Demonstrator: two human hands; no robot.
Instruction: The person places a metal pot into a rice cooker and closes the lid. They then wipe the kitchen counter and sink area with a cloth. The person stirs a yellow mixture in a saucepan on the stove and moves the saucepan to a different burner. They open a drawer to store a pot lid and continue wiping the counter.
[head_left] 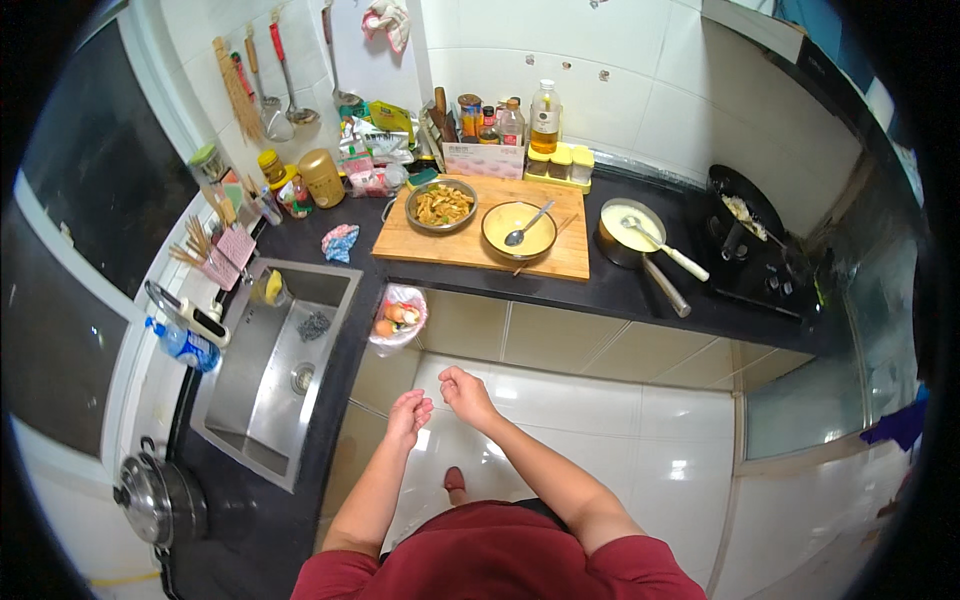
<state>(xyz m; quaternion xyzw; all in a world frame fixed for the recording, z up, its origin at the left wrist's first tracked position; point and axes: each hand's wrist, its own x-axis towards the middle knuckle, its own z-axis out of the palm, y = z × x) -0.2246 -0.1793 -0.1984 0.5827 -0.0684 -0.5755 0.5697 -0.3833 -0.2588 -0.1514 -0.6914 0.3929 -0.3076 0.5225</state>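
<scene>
My left hand (408, 415) and my right hand (467, 395) hover close together over the floor, in front of the counter corner. Both have their fingers curled in, and nothing shows in either. Closest to them is a hanging bin (383, 345) with a pale liner, holding eggshells (398, 314). Behind it a wooden cutting board (400, 245) lies on the dark counter. On it stand a metal bowl of cooked food (442, 206) and a yellowish bowl (500, 250) with a spoon (530, 223) in it. Chopsticks (565, 224) rest by that bowl.
Right of the board stands a saucepan (612, 245) with pale contents and a white-handled utensil (685, 262). A wok (722, 185) sits on the stove farther right. At left are a sink (275, 385), a blue soap bottle (185, 345) and a steel pot (165, 500). Bottles (545, 120) line the back wall.
</scene>
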